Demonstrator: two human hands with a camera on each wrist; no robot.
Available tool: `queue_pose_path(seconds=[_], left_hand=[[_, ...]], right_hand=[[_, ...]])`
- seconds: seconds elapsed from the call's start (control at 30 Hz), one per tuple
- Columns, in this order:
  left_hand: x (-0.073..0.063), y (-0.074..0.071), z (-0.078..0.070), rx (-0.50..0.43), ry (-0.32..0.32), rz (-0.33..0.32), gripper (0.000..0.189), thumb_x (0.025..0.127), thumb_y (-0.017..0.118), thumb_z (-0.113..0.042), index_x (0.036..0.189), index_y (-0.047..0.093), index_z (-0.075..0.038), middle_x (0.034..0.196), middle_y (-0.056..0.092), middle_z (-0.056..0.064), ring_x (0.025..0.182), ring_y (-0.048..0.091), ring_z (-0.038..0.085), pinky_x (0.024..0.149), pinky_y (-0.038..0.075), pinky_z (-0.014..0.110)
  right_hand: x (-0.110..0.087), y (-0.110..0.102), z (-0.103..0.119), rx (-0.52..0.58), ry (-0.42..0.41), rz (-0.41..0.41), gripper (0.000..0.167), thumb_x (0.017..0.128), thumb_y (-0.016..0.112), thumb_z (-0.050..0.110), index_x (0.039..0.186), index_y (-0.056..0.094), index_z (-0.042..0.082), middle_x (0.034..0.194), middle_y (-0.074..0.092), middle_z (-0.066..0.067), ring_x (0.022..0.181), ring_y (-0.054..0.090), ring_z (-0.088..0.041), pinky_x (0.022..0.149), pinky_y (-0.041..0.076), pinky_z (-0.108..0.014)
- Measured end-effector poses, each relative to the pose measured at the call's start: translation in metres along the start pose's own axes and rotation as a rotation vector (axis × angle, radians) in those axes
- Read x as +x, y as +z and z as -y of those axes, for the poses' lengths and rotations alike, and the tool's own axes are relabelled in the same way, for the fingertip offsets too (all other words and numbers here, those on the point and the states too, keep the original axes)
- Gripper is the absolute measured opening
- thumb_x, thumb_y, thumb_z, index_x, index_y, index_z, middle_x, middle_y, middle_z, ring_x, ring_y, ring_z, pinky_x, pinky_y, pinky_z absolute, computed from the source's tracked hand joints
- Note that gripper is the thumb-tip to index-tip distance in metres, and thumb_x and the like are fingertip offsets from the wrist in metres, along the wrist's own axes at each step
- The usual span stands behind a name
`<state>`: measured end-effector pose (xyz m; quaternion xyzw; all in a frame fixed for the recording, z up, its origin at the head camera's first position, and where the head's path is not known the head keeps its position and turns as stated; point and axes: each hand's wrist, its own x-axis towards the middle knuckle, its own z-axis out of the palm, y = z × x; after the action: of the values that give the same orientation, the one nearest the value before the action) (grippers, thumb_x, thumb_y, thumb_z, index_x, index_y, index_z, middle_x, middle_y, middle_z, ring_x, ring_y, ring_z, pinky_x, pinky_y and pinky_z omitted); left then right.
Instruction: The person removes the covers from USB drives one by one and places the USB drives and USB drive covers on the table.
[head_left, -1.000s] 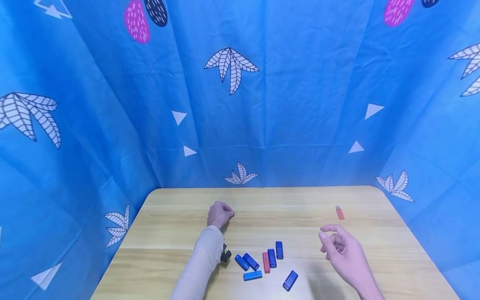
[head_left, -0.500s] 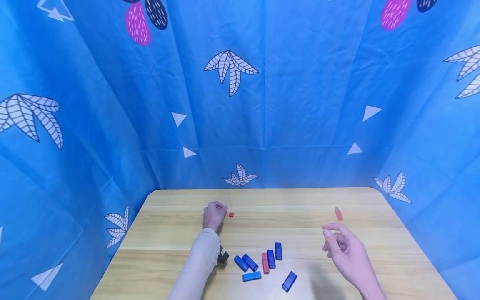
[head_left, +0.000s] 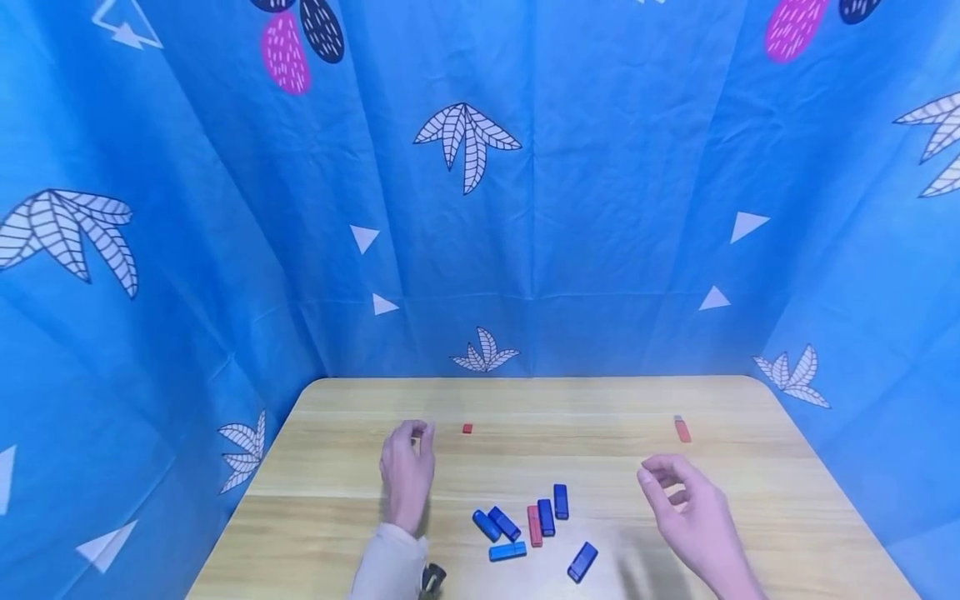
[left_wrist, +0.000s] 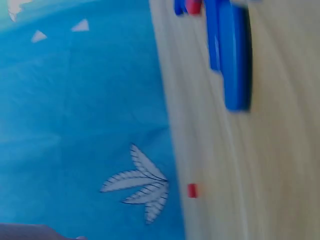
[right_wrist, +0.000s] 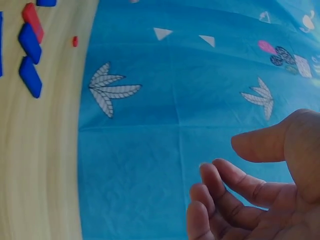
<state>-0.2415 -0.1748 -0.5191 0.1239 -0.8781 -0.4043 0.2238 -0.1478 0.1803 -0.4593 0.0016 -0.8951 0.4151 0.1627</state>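
In the head view my left hand [head_left: 407, 477] hovers over the table's left part, fingers loosely bent and holding nothing. Back and to its right lies a small red cap [head_left: 467, 428]. My right hand [head_left: 699, 521] is raised over the right side, thumb and fingers apart with nothing between them. Beyond it lies an uncapped red USB stick [head_left: 682, 430], its metal plug pointing away. Several blue USB sticks [head_left: 546, 517] and a red capped one [head_left: 535, 527] lie between the hands. Only a sliver of the left hand [left_wrist: 35, 232] shows in the left wrist view.
The wooden table [head_left: 570, 417] has rounded far corners. A blue patterned curtain [head_left: 615, 208] hangs behind it and at both sides. One dark blue USB stick [head_left: 582, 562] lies nearer the front, apart from the cluster.
My left hand has let go of the red cap, leaving it on the table, and has drawn back to the left and nearer. My right hand has hardly moved; its fingers look slightly more spread.
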Motion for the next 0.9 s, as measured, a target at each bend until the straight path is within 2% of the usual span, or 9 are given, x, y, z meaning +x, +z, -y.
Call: queue_pose_path(seconds=[0.17,0.33,0.43,0.6,0.67,0.8,0.87,0.9], left_hand=[[-0.03,-0.015,-0.014,-0.019,0.057,-0.09,0.018,0.097,0.069,-0.02,0.109,0.071,-0.007,0.107,0.073,0.012,0.104,0.065,0.03,0.092,0.051,0.049],[-0.053,-0.026,-0.025,-0.023,0.108,-0.181,0.015,0.094,0.072,-0.015,0.105,0.072,-0.004,0.103,0.075,0.013,0.1,0.065,0.03,0.088,0.049,0.048],[-0.064,-0.031,-0.029,-0.017,0.113,-0.198,0.014,0.093,0.072,-0.013,0.104,0.072,-0.004,0.103,0.075,0.013,0.099,0.065,0.028,0.088,0.049,0.046],[-0.077,-0.037,-0.034,-0.019,0.074,-0.198,0.013,0.094,0.071,-0.015,0.104,0.072,-0.006,0.104,0.075,0.011,0.101,0.065,0.027,0.089,0.05,0.048],[-0.08,-0.038,-0.035,-0.022,0.066,-0.2,0.013,0.094,0.071,-0.016,0.104,0.072,-0.007,0.104,0.076,0.01,0.1,0.065,0.026,0.088,0.05,0.048],[-0.088,-0.039,-0.035,-0.032,0.05,-0.199,0.013,0.095,0.071,-0.017,0.103,0.072,-0.007,0.103,0.076,0.009,0.099,0.065,0.026,0.088,0.05,0.047],[-0.091,-0.039,-0.034,-0.036,0.033,-0.194,0.013,0.095,0.071,-0.018,0.103,0.072,-0.008,0.103,0.075,0.008,0.099,0.066,0.025,0.088,0.05,0.045],[-0.093,-0.039,-0.033,-0.042,0.02,-0.189,0.013,0.095,0.071,-0.018,0.103,0.072,-0.008,0.102,0.075,0.008,0.099,0.066,0.025,0.088,0.05,0.045]], right_hand=[[-0.003,0.012,-0.006,-0.05,-0.035,0.012,0.009,0.094,0.073,0.018,0.102,0.07,0.016,0.1,0.073,0.003,0.089,0.057,0.003,0.07,0.052,-0.023],[-0.008,0.026,-0.01,-0.054,-0.081,0.033,0.014,0.088,0.078,0.013,0.097,0.07,0.02,0.099,0.071,0.004,0.091,0.058,-0.007,0.07,0.052,-0.023],[-0.011,0.033,-0.014,-0.06,-0.136,0.044,0.02,0.084,0.08,0.01,0.096,0.069,0.022,0.096,0.07,0.009,0.09,0.059,-0.01,0.069,0.051,-0.023],[-0.014,0.045,-0.02,-0.085,-0.246,0.068,0.026,0.079,0.084,0.009,0.096,0.07,0.022,0.094,0.067,0.015,0.088,0.058,-0.007,0.068,0.05,-0.023],[-0.014,0.048,-0.022,-0.099,-0.25,0.121,0.025,0.079,0.083,0.01,0.097,0.07,0.022,0.096,0.067,0.015,0.09,0.059,-0.009,0.071,0.052,-0.025],[-0.015,0.053,-0.028,-0.16,-0.247,0.302,0.022,0.084,0.08,0.017,0.102,0.069,0.023,0.103,0.067,0.017,0.1,0.063,-0.013,0.084,0.057,-0.032],[-0.015,0.056,-0.032,-0.194,-0.278,0.392,0.02,0.086,0.079,0.02,0.104,0.07,0.024,0.106,0.067,0.017,0.103,0.063,-0.012,0.089,0.058,-0.036],[-0.016,0.058,-0.035,-0.206,-0.321,0.417,0.02,0.086,0.079,0.02,0.104,0.07,0.022,0.107,0.067,0.016,0.103,0.063,-0.012,0.089,0.058,-0.038]])
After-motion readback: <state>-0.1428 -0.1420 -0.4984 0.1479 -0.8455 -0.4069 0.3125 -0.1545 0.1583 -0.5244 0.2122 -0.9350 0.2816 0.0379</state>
